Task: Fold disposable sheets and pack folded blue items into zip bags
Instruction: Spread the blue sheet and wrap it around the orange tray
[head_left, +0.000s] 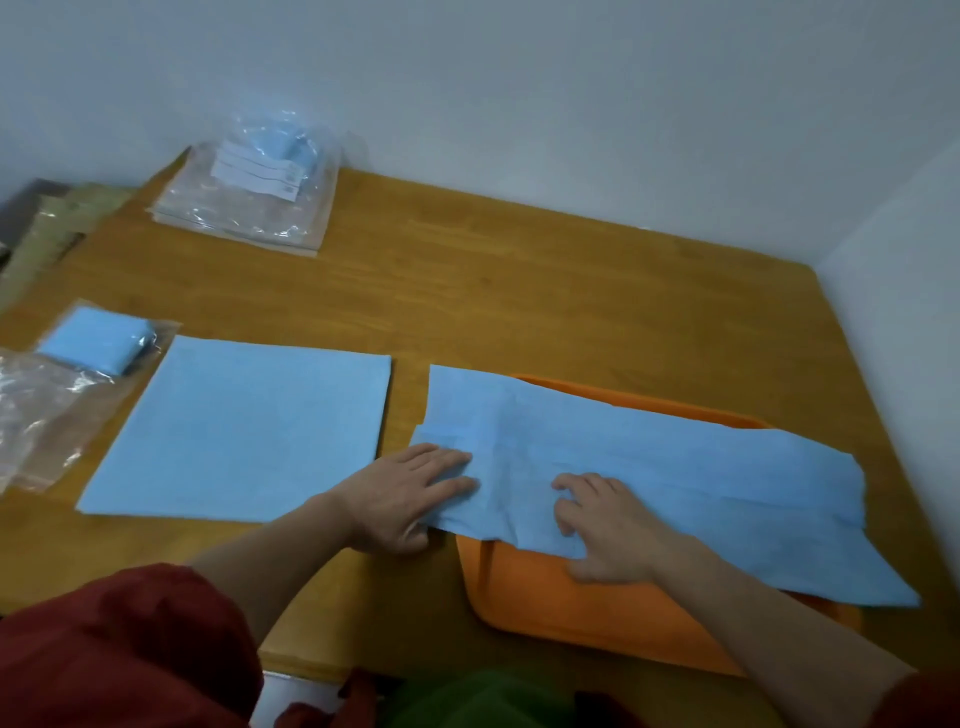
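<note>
Far left: a packed bag, folded blue square inside, resting on loose clear bags. Apparently parked there as finished work, with spares underneath for the next pack.

Farther back, against the wall: a stack of zip bags, white labels on top, within reach yet out of the folding area.

Next along the counter: a folded sheet, flat and square, just beside the packed bag and apart from the work in hand. Probably waiting for further folds or for a bag.

Then the left hand: fingers straight and together, palm down on the left end of the long sheet, gripping nothing. Seemingly pinning that end to keep the layers lined up.

The long sheet itself: doubled into a strip, draped across an orange tray, right end reaching past the tray's right side.

On the sheet's middle, the right hand: fingers bent, tips pushed down into the material, nothing enclosed within them. Likely smoothing or setting a crease.

Judged stage: mid-fold, packing of this piece not yet begun.

Thin, light material by the look of it, so prone to slipping or wrinkling unless pressed at both points.
</note>
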